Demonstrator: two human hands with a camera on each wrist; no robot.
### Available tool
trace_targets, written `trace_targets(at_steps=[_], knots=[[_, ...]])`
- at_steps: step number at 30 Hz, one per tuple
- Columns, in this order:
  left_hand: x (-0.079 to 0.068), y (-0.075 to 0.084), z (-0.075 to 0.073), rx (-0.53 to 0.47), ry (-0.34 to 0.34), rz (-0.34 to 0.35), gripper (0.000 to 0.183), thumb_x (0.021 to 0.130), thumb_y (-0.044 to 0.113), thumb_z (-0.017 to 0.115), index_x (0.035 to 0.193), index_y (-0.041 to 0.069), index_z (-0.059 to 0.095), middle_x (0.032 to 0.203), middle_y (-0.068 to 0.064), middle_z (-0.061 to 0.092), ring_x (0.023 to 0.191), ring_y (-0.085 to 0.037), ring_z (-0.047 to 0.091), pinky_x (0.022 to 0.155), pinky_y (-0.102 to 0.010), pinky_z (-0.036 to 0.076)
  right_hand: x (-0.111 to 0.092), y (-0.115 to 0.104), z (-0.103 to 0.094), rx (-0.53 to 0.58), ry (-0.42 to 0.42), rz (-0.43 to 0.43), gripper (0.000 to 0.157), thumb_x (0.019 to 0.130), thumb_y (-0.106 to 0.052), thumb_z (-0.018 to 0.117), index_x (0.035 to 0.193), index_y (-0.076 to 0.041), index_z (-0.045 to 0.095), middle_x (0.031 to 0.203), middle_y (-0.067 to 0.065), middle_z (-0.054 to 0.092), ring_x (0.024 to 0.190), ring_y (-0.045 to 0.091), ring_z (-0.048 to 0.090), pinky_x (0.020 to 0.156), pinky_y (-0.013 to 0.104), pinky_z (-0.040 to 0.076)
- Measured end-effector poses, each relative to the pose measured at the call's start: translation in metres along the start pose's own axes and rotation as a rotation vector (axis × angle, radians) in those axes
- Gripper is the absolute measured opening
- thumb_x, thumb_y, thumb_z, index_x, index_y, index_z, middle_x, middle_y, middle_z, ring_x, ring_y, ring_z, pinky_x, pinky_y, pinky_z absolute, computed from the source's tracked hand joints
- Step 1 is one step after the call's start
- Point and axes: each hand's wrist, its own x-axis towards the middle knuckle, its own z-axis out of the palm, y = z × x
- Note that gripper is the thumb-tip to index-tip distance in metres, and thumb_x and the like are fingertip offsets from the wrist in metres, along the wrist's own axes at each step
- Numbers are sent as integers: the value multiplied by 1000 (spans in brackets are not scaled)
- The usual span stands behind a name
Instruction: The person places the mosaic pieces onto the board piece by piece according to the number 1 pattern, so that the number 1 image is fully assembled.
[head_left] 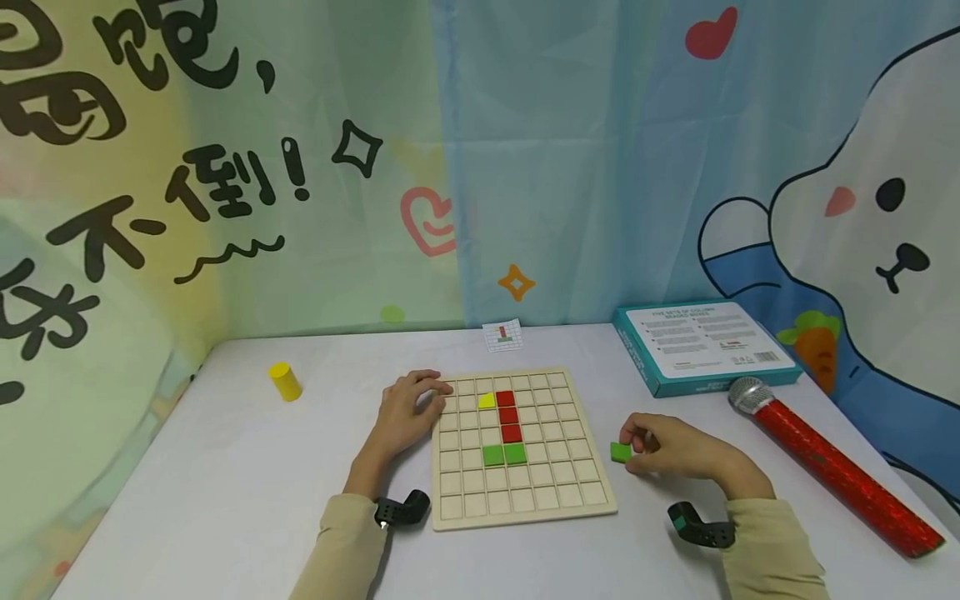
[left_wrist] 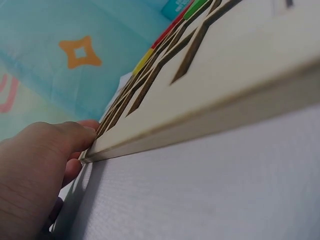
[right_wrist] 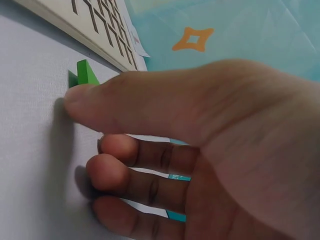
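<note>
A wooden grid board lies on the table with a yellow tile, a column of red tiles and two green tiles set in its squares. At the board's far left corner my left hand holds the edge; the left wrist view has the thumb against that corner. Right of the board, my right hand pinches a loose green tile close to the tabletop. In the right wrist view, the thumb covers part of this green tile.
A small printed card lies behind the board. At the back right is a teal box, with a red microphone in front of it. A yellow cylinder stands at the left. A printed curtain hangs behind the table.
</note>
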Motion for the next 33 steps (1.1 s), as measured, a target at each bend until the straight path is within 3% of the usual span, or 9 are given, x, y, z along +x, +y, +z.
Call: trace_targets(at_steps=[18,33], knots=[[1,1,0,9,-6,-10,15,92,22,60,103,19,69,126,-7,59,117,-31,54,98,-56,30,7,4,3,-14,43,-168,30,81,-21,73,102,-8,55,86,2,54,70,7,47,59,20,39],[1,2,0,15,-11,-18,15,92,20,60,103,19,70,126,-7,60,118,-32,54,98,-57,30,11,1,7,7,68,-167,33,82,-27,72,103,-9,53,89,4,54,72,9,49,60,21,41]])
